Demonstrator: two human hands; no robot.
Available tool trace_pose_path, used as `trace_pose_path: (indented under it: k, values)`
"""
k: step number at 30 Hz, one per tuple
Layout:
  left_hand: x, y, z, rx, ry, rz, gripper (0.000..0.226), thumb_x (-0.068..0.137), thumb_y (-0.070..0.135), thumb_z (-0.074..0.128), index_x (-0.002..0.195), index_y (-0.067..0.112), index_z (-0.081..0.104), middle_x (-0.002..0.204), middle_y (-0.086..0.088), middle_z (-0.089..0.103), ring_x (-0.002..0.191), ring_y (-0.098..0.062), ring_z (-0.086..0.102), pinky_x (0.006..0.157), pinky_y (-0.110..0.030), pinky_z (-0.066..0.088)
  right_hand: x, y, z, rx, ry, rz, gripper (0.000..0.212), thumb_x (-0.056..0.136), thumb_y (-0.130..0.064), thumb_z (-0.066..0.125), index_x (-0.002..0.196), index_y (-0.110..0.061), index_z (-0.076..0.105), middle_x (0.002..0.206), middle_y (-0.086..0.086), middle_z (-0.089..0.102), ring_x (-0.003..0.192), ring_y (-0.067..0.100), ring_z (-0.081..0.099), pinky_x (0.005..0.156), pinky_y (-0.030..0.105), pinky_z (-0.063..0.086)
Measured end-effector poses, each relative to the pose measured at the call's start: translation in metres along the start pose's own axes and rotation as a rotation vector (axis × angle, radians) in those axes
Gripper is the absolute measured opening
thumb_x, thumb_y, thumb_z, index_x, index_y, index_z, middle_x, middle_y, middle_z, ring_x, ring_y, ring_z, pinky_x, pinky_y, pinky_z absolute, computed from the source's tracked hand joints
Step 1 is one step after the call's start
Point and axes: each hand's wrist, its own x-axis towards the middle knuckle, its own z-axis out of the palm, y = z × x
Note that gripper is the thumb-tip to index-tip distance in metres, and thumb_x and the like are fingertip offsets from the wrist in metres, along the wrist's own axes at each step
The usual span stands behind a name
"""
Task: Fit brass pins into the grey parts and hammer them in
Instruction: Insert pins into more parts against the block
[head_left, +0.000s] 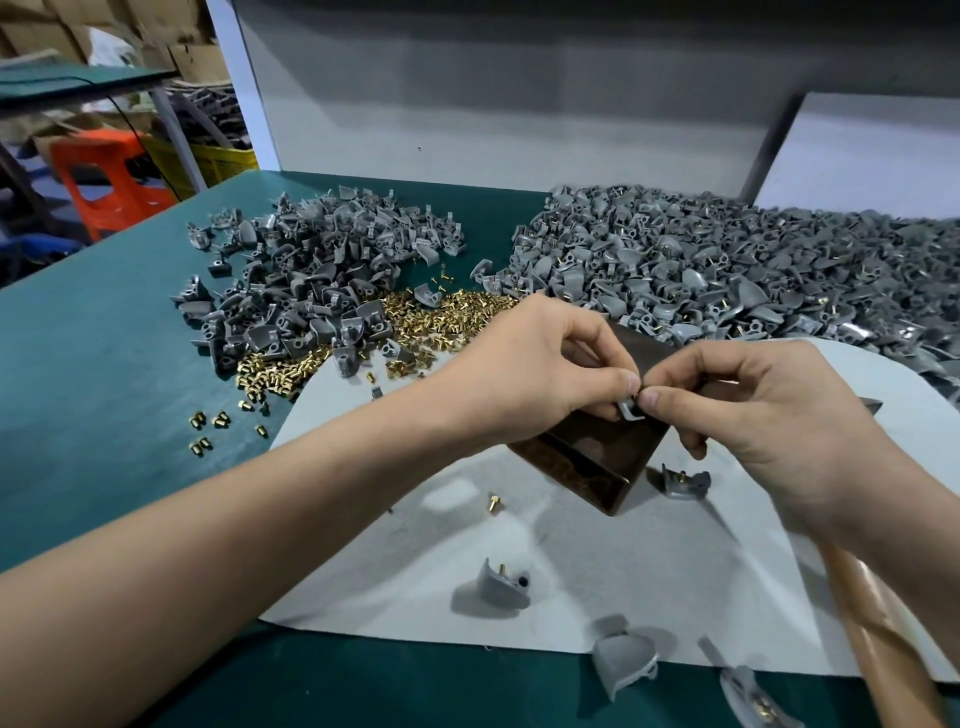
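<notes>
Mostly hidden by fingertips: grey part (630, 409), pinched between left hand (550, 364) and right hand (753, 410), fingers curled, above brown block (597, 460).

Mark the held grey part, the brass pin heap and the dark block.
held grey part (630, 411): head view, visible lower rim
brass pin heap (441, 317): head view, heap's middle
dark block (597, 457): head view, top face

Table (104, 389) was recorded as teal, sheet (623, 545) pale grey, grey parts (675, 270) uniform, pins (441, 317) brass-gold, block (597, 457) dark brown, possibly mottled.
</notes>
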Motion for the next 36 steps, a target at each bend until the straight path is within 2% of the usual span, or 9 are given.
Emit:
trace_pose_path:
  k: [8, 11, 19, 26, 36]
  values:
    - [0.0003, 0.0002, -0.0002, -0.002, 0.001, -0.023, 0.002, 0.083, 0.002, 0.07, 0.084, 0.004, 0.07, 0.069, -0.003, 0.069, 0.065, -0.011, 0.069, 0.072, -0.028, 0.058, -0.0002, 0.0036, 0.003, 0.046, 0.037, 0.012, 0.015, 0.074, 0.0, 0.072, 0.065, -0.01, 0.067, 0.052, 0.0, 0.055, 0.043, 0.007, 0.044, 0.042, 0.014, 0.038]
    - [-0.0002, 0.0008, -0.0002, 0.007, 0.002, -0.028, 0.005, 0.082, 0.002, 0.07, 0.083, 0.006, 0.071, 0.067, -0.002, 0.069, 0.065, -0.009, 0.069, 0.071, -0.026, 0.058, -0.0005, 0.004, 0.0044, 0.073, 0.05, 0.011, 0.012, 0.072, -0.002, 0.072, 0.065, -0.01, 0.067, 0.051, -0.001, 0.055, 0.041, 0.007, 0.043, 0.041, 0.013, 0.037]
    - [-0.0006, 0.0018, 0.0017, 0.018, 0.008, -0.044, 0.009, 0.08, 0.001, 0.071, 0.08, 0.01, 0.069, 0.072, -0.008, 0.071, 0.067, -0.012, 0.069, 0.075, -0.033, 0.059, -0.0008, 0.002, 0.0057, 0.098, 0.073, -0.01, 0.014, 0.074, 0.003, 0.07, 0.069, -0.01, 0.07, 0.056, 0.003, 0.063, 0.041, 0.003, 0.043, 0.042, 0.011, 0.036]
    - [0.0002, 0.0027, -0.0011, -0.051, -0.03, -0.078, 0.007, 0.083, -0.001, 0.069, 0.089, 0.0, 0.069, 0.071, -0.007, 0.068, 0.064, -0.012, 0.067, 0.071, -0.024, 0.058, 0.0, 0.005, 0.0058, 0.049, 0.057, -0.029, 0.016, 0.075, -0.001, 0.071, 0.067, -0.015, 0.07, 0.051, -0.002, 0.059, 0.043, 0.002, 0.044, 0.042, 0.012, 0.037]
    - [0.0003, 0.0051, -0.0072, -0.138, -0.088, -0.129, 0.007, 0.083, -0.006, 0.066, 0.09, -0.005, 0.068, 0.07, -0.007, 0.068, 0.06, -0.009, 0.067, 0.061, -0.015, 0.055, 0.0008, 0.0026, 0.0016, -0.018, 0.02, -0.019, 0.015, 0.073, -0.003, 0.072, 0.066, -0.016, 0.069, 0.051, -0.002, 0.058, 0.043, 0.003, 0.046, 0.043, 0.013, 0.039]
